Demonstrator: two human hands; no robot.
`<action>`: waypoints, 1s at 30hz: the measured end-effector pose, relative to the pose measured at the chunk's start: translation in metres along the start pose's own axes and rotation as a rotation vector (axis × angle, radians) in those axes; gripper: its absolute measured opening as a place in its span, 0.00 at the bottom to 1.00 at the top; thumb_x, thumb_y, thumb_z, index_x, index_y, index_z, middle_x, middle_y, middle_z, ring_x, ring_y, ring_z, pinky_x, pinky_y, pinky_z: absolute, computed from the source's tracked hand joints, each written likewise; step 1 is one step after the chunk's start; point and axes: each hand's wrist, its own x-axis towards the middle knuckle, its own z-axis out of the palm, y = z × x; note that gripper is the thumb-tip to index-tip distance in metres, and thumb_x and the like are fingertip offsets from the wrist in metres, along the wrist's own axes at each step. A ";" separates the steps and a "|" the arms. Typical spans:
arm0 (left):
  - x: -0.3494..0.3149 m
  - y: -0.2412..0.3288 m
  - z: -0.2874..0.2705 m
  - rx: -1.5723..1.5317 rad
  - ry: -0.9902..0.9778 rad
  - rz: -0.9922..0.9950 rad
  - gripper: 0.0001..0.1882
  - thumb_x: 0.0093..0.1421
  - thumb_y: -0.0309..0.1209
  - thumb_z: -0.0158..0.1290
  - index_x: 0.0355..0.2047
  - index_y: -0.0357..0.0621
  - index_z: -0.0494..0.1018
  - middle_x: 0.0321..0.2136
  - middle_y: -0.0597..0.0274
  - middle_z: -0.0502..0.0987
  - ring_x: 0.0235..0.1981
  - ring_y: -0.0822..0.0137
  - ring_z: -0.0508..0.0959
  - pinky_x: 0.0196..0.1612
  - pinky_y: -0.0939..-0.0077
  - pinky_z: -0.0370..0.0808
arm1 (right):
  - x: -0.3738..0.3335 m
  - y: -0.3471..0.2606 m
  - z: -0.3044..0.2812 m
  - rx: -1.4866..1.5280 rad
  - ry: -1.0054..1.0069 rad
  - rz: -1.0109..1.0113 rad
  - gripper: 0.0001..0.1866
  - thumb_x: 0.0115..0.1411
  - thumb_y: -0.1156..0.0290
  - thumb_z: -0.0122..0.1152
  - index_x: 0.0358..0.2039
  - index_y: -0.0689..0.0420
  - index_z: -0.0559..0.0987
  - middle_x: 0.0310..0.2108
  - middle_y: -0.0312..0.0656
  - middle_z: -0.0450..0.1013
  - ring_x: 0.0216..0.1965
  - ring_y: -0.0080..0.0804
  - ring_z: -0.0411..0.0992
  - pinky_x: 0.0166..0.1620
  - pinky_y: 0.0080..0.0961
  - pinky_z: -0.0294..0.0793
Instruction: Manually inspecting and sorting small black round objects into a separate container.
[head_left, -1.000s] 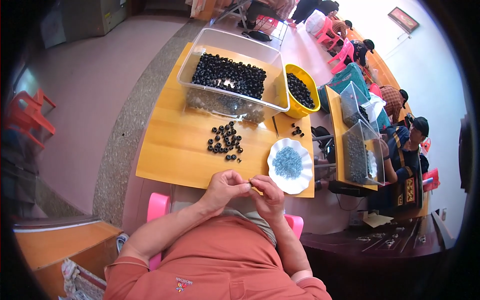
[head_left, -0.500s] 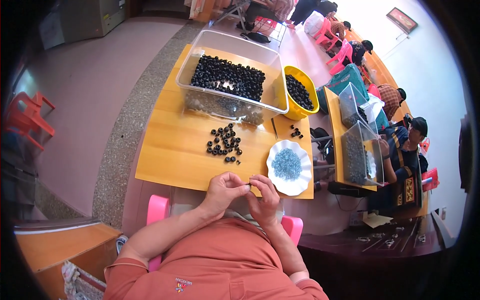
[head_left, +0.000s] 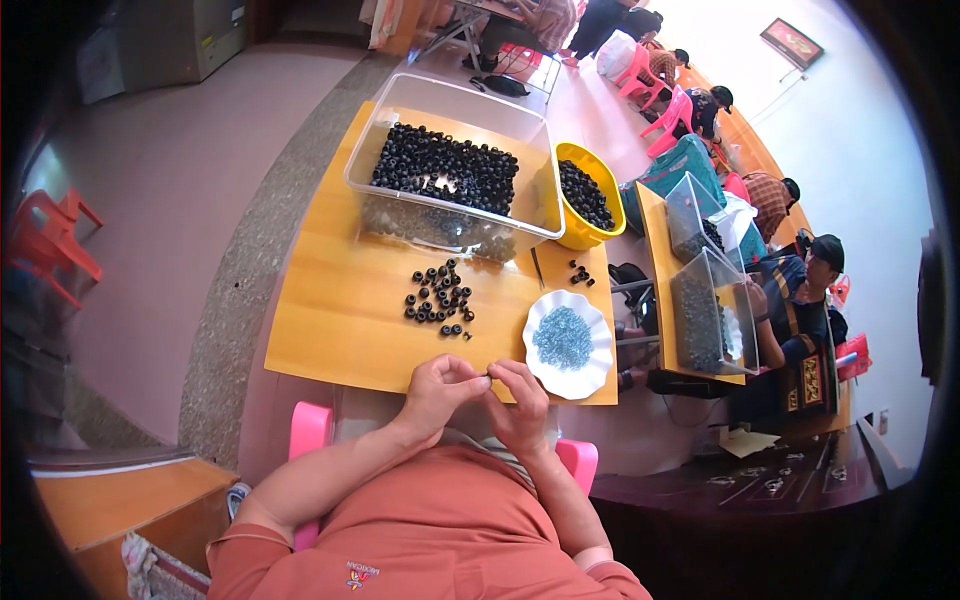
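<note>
My left hand [head_left: 440,396] and my right hand [head_left: 519,408] meet at the table's near edge, their fingertips together in a pinch. Between them a bit of a small dark piece [head_left: 487,374] shows; the fingers hide most of it. Just beyond lies a loose group of black ring-shaped parts [head_left: 437,299], some showing open holes. Beside my right hand stands a white scalloped dish [head_left: 602,345] with tiny clear bluish pieces [head_left: 563,338]. A few smaller black parts [head_left: 581,274] lie past the dish, near a thin dark stick-like tool [head_left: 537,268].
A large clear bin [head_left: 455,212] of black parts stands at the table's [head_left: 320,310] far side, beside a yellow basin [head_left: 580,238] of similar parts. To the right, another table [head_left: 660,300] bears clear bins, with a person [head_left: 795,300] seated there. A red chair [head_left: 55,240] stands at left.
The whole view has shifted slightly, with the table sitting a little lower and further left in the picture. Both hands keep the same pinch on the small dark piece.
</note>
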 end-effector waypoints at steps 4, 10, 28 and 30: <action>0.000 -0.001 -0.001 0.020 -0.044 0.005 0.09 0.57 0.25 0.61 0.35 0.40 0.72 0.31 0.65 0.78 0.32 0.77 0.76 0.38 0.83 0.73 | 0.004 -0.002 -0.007 0.025 -0.015 0.008 0.17 0.48 0.83 0.67 0.41 0.63 0.76 0.36 0.49 0.75 0.34 0.40 0.76 0.37 0.28 0.75; 0.000 0.003 -0.002 0.041 -0.027 -0.006 0.08 0.59 0.28 0.60 0.34 0.39 0.73 0.29 0.66 0.77 0.30 0.78 0.75 0.37 0.82 0.72 | 0.033 0.037 -0.041 -0.066 -0.013 0.128 0.16 0.51 0.81 0.68 0.41 0.63 0.76 0.32 0.43 0.74 0.29 0.27 0.73 0.35 0.21 0.74; 0.000 -0.002 -0.006 0.048 -0.042 0.005 0.06 0.60 0.24 0.58 0.35 0.35 0.73 0.30 0.60 0.78 0.32 0.73 0.78 0.36 0.81 0.76 | 0.213 0.200 -0.106 -0.295 0.070 0.222 0.19 0.56 0.73 0.66 0.47 0.67 0.77 0.25 0.40 0.76 0.21 0.21 0.73 0.26 0.19 0.73; 0.001 -0.002 -0.009 0.046 -0.020 0.007 0.06 0.60 0.24 0.58 0.35 0.35 0.73 0.29 0.60 0.78 0.31 0.73 0.78 0.36 0.81 0.76 | 0.220 0.192 -0.098 -0.314 0.199 0.255 0.19 0.56 0.73 0.65 0.47 0.67 0.77 0.26 0.41 0.76 0.22 0.22 0.74 0.26 0.19 0.73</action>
